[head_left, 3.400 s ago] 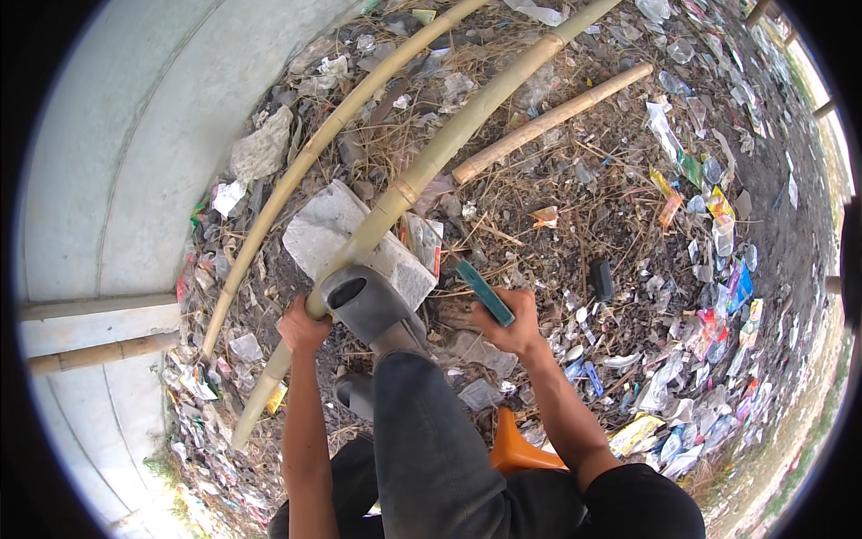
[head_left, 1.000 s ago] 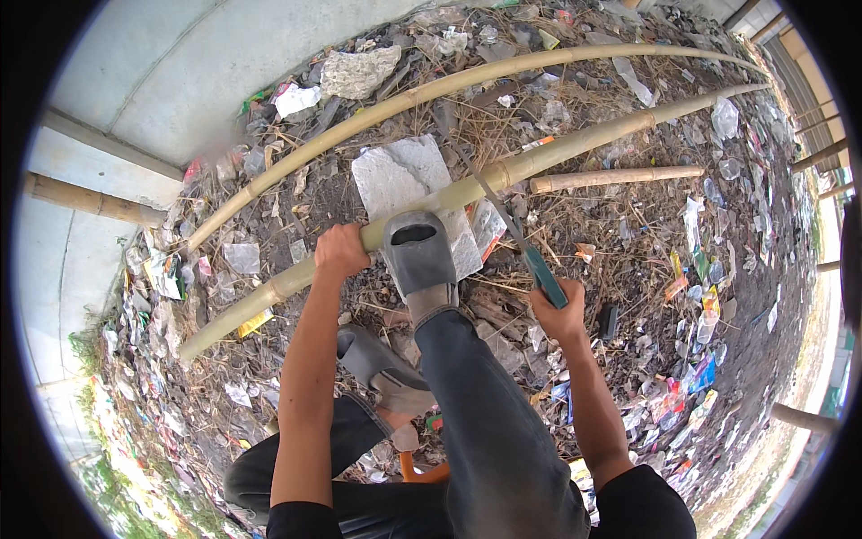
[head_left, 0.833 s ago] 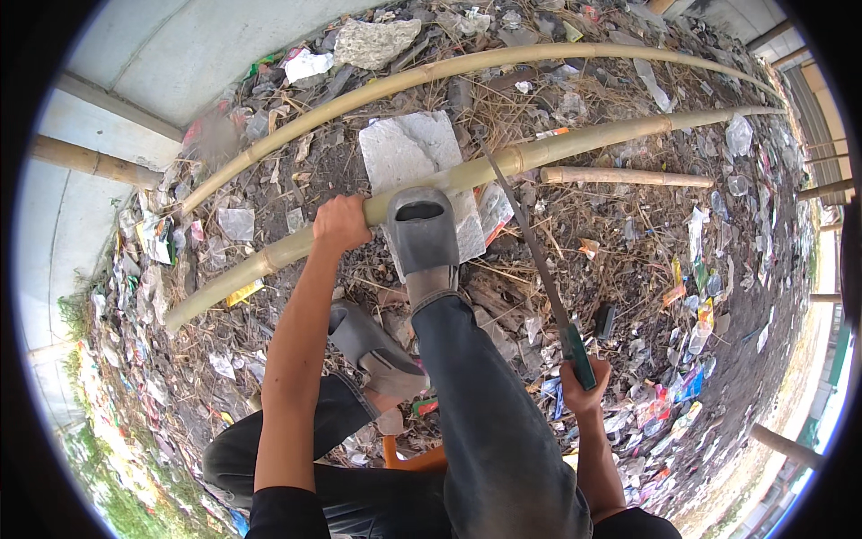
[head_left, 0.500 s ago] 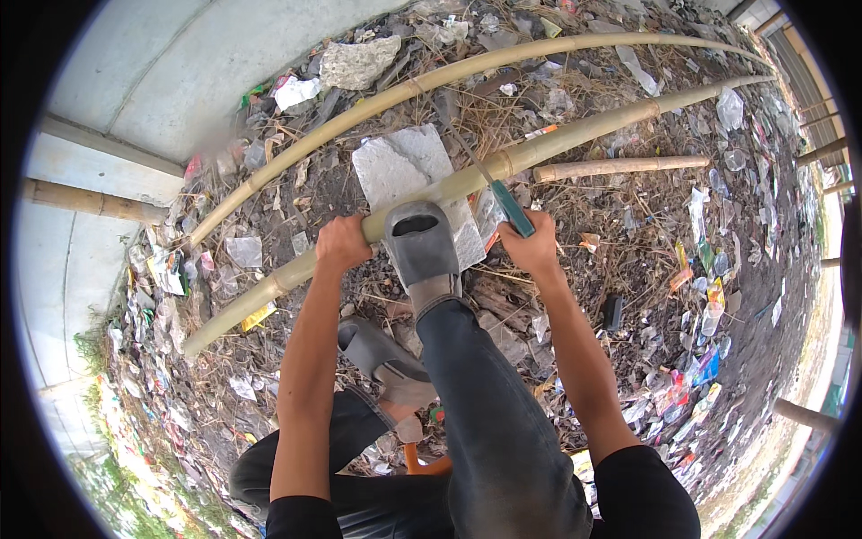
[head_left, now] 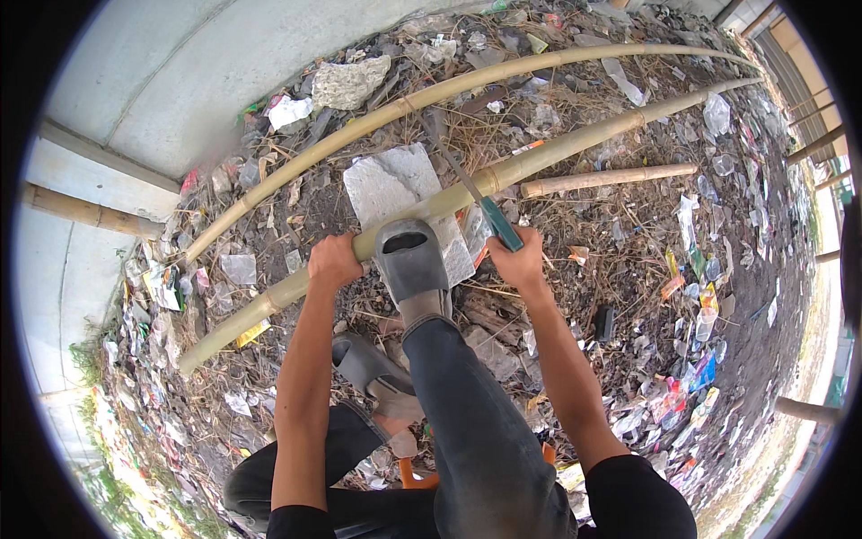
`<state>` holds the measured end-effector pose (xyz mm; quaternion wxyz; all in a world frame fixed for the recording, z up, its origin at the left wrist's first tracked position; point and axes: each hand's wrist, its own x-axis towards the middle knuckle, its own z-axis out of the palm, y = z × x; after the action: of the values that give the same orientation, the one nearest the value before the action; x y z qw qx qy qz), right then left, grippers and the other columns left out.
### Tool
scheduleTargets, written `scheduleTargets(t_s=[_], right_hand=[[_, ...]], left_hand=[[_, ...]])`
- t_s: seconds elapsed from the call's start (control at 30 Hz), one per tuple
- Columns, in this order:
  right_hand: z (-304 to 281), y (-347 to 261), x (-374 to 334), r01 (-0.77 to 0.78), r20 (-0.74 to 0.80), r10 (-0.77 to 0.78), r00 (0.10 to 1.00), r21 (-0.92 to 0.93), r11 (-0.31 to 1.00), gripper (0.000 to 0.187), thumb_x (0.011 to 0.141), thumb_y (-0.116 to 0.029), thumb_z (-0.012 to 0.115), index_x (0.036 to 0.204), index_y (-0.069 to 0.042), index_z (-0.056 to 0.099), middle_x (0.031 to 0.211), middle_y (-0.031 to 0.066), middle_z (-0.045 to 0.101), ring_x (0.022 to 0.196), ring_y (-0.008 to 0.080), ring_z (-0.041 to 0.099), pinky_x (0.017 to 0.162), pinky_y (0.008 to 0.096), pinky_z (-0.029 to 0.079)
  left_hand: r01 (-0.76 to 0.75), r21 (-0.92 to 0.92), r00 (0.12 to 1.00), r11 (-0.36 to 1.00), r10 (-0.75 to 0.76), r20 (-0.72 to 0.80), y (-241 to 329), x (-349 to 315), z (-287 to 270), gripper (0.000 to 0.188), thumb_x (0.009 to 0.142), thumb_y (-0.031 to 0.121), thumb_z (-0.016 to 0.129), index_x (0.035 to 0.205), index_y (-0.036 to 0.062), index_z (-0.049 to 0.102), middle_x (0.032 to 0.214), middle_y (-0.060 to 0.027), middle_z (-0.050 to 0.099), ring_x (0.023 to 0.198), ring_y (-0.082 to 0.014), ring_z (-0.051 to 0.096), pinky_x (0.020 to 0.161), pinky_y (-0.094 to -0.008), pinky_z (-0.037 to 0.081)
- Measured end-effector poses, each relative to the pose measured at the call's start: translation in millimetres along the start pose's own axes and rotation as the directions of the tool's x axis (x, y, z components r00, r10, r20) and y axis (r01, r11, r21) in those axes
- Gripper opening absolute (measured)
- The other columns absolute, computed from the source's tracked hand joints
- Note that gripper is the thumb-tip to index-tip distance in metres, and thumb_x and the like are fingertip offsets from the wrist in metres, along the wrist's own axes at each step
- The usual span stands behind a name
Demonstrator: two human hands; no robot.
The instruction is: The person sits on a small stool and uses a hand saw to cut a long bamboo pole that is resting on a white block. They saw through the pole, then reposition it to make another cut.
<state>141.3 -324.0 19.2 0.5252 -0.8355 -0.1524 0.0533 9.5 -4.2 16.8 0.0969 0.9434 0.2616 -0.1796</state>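
Observation:
A long bamboo pole (head_left: 584, 144) runs slantwise across the ground, resting over a broken pale concrete slab (head_left: 388, 184). My left hand (head_left: 335, 260) is wrapped round it at the left of the slab. My foot, in a grey slipper (head_left: 411, 260), presses on the pole just right of that hand. My right hand (head_left: 518, 259) grips the green handle (head_left: 499, 225) of a hand saw. Its thin blade (head_left: 460, 171) crosses the pole to the right of my foot, pointing up and left. How deep the teeth sit in the bamboo cannot be made out.
Beyond lies a second long bamboo pole (head_left: 431, 94); a shorter bamboo piece (head_left: 611, 179) is to the right. A rough stone (head_left: 350, 83) sits near the grey wall (head_left: 224, 63). Plastic litter and dry stalks cover the ground. Something orange (head_left: 415, 476) shows beneath me.
The whole view has shifted slightly, so things sit a little lower and further left. Both hands keep their holds, and the saw stays across the pole with barely any visible movement.

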Motion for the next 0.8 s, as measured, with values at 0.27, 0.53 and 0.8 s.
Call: scheduleTargets(t_s=[0.27, 0.53, 0.8], right_hand=[[-104, 5, -177, -0.304, 0.047, 0.305, 0.951, -0.028, 0.952, 0.022, 0.082, -0.006, 0.068, 0.063, 0.0, 0.059, 0.054, -0.0009, 0.053, 0.052, 0.0045, 0.046, 0.046, 0.0307, 0.036], [-33, 12, -50, -0.157, -0.028, 0.157, 0.987, -0.01, 0.987, 0.026, 0.08, -0.016, 0.072, 0.067, 0.004, 0.061, 0.054, 0.0078, 0.054, 0.055, 0.0112, 0.049, 0.052, 0.0367, 0.043], [-81, 14, -139, -0.279, 0.045, 0.279, 0.959, 0.005, 0.96, 0.024, 0.08, -0.009, 0.07, 0.061, 0.001, 0.058, 0.052, 0.0001, 0.051, 0.052, 0.0069, 0.047, 0.048, 0.0322, 0.037]], left_hand=[[0.001, 0.015, 1.0, 1.0, -0.001, -0.015, -19, -9, 13, 0.044, 0.072, 0.019, 0.075, 0.116, 0.0092, 0.074, 0.104, -0.022, 0.076, 0.101, -0.0393, 0.074, 0.093, -0.0475, 0.059], [-0.032, 0.007, 0.999, 0.999, 0.032, -0.029, -5, -1, 1, 0.045, 0.072, 0.022, 0.076, 0.115, 0.0099, 0.073, 0.105, -0.0218, 0.075, 0.103, -0.0392, 0.073, 0.096, -0.048, 0.058], [-0.037, 0.029, 0.999, 0.999, 0.038, -0.039, -24, -2, 10, 0.044, 0.073, 0.022, 0.076, 0.115, 0.0092, 0.074, 0.103, -0.0236, 0.075, 0.101, -0.0389, 0.073, 0.094, -0.049, 0.059]])
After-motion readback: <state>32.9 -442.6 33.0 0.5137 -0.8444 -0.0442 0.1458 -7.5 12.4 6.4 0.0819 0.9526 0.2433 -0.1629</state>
